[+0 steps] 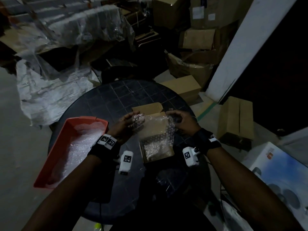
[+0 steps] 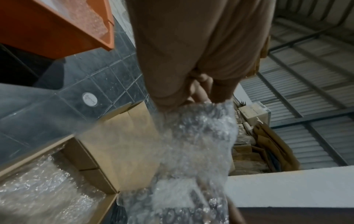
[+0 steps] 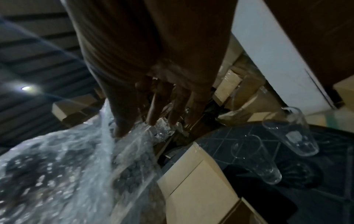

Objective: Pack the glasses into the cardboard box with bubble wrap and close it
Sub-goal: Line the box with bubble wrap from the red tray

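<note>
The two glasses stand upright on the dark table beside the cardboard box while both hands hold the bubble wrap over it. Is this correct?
Not quite. The two glasses lie on their sides on the dark table beside the cardboard box, as the right wrist view shows. The rest holds: the left hand and right hand hold the bubble wrap over it.

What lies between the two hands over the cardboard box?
A bubble wrap sheet, held by the left hand and right hand, spans the cardboard box; the head view shows it.
</note>
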